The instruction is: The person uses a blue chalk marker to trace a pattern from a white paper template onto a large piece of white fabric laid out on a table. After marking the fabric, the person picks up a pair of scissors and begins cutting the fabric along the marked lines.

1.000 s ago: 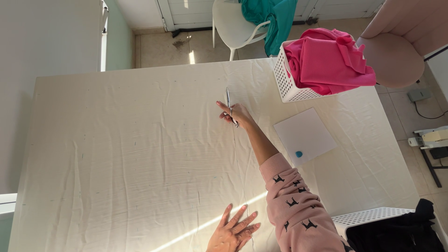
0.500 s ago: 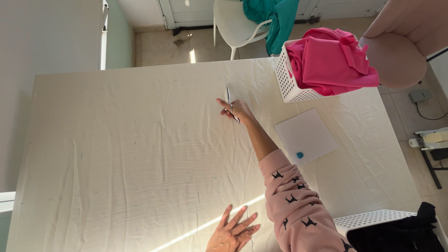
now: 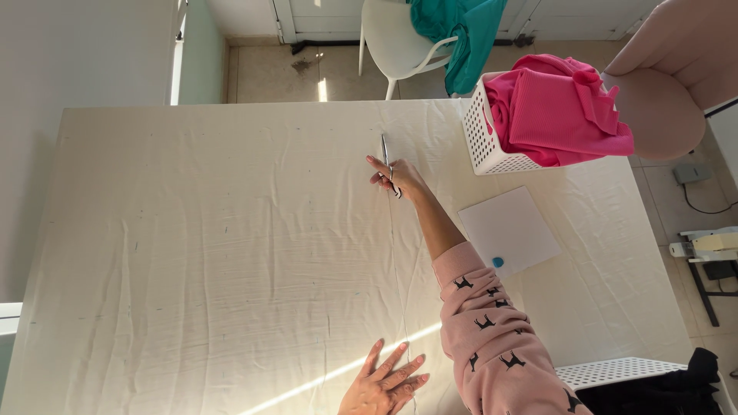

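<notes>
Left hand (image 3: 384, 382): near edge, fingers spread flat on the cream fabric (image 3: 215, 246) covering the table. Right hand (image 3: 396, 179): arm outstretched in a pink patterned sleeve (image 3: 500, 346), fingers closed through the handles of scissors (image 3: 387, 160), blades pointing away along a cut line. Right: white paper sheet (image 3: 507, 230) bearing a small blue object (image 3: 498, 262). Farther: white basket (image 3: 488, 142) of pink cloth (image 3: 557, 107); white chair (image 3: 396, 38) with teal cloth (image 3: 461, 31).

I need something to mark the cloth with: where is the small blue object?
In the head view the small blue object lies right of centre, on the near corner of the white sheet of paper, just right of the pink sleeve.
</notes>
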